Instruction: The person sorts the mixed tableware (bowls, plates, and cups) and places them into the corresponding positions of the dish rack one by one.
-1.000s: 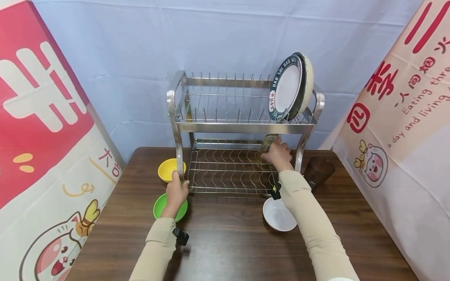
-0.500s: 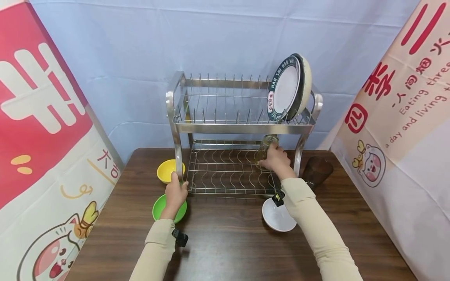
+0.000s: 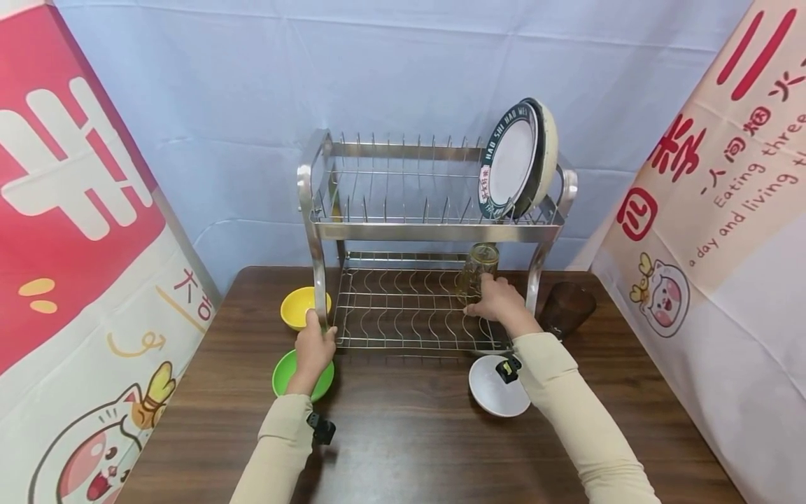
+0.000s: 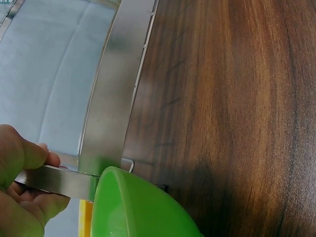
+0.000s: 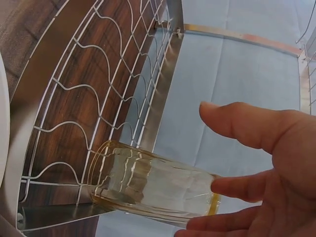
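My left hand grips the left front leg of a two-tier metal dish rack; in the left wrist view its thumb and fingers close round the flat bar. A yellowish clear glass stands on the rack's lower wire shelf, at the right end. Beside the glass is my right hand, its thumb spread away from the fingers. The right wrist view shows the fingertips right at the side of the glass, with the thumb well apart from it.
A patterned plate and a cream dish lean at the upper tier's right. Yellow and green bowls sit by the rack's left leg. A white bowl stands at front right, a dark brown cup outside the right leg.
My right hand has loosened from the glass and drawn back slightly toward me and to the right, leaving the glass on the lower shelf. The left hand keeps its grip on the rack.
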Tool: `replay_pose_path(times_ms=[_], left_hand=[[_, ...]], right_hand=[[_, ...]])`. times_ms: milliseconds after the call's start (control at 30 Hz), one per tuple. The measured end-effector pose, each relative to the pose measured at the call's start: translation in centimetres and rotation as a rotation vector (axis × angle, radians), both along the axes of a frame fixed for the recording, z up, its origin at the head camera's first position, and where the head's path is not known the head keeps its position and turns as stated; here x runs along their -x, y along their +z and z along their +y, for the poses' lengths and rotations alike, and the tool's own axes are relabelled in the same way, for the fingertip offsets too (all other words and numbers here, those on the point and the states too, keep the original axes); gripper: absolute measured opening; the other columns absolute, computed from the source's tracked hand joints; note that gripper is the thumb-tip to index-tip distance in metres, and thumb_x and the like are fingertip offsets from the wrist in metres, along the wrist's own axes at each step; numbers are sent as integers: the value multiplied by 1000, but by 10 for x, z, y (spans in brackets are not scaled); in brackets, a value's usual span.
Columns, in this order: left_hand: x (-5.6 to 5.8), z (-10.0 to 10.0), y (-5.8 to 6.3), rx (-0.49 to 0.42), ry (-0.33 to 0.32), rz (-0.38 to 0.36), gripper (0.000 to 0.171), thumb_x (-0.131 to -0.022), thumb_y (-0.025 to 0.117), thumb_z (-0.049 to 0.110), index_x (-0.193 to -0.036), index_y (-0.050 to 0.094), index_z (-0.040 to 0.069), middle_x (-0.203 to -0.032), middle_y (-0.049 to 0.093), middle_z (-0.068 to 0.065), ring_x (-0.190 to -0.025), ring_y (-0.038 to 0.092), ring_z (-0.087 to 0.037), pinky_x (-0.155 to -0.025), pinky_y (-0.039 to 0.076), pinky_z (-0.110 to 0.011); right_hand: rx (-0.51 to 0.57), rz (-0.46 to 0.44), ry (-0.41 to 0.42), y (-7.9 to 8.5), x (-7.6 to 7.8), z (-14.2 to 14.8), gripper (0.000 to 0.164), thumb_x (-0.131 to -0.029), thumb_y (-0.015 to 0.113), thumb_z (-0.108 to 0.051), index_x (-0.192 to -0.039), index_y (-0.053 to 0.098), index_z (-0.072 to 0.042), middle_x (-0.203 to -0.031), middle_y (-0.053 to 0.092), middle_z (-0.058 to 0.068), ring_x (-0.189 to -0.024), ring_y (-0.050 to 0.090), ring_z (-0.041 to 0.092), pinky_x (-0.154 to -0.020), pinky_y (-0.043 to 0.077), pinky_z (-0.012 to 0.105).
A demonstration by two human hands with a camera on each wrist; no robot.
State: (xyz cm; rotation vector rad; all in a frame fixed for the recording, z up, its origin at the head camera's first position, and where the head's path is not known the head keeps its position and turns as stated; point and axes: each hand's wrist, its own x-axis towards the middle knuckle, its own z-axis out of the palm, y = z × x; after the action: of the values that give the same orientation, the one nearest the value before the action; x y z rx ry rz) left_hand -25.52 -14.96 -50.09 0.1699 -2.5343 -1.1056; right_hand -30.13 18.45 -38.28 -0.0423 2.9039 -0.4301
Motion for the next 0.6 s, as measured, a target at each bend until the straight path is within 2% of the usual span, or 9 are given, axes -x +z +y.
replay_pose_path(times_ms=[267,500,600], left_hand=[[-1,0,0,2,6,-1,32,-85,66,9,-100,38,3,-78,60,-25,-74,58,-47,-61,43,-54],[-2,1,3,21,9,26,34,-83,67,7,-98,37,3,-75,60,-24,-72,58,-48,-60,42,-55],[-2,1,3,18,10,19,33,-83,67,8,-98,38,2,-75,60,-24,-72,58,-47,-60,42,-55]], right_hand=[[-23,-15,140,5,-16,0,78,-81,71,-34,-139,35,3,-132,37,33,-117,39,48,-88,38,56],[-36,13,336,9,-28,4,71,-80,73,-30,-137,42,0,-130,43,27,-119,41,43,-89,39,53],[-38,24,393,9,-33,8,71,-80,74,-30,-136,43,1,-130,45,26,-118,43,43,-89,40,52]])
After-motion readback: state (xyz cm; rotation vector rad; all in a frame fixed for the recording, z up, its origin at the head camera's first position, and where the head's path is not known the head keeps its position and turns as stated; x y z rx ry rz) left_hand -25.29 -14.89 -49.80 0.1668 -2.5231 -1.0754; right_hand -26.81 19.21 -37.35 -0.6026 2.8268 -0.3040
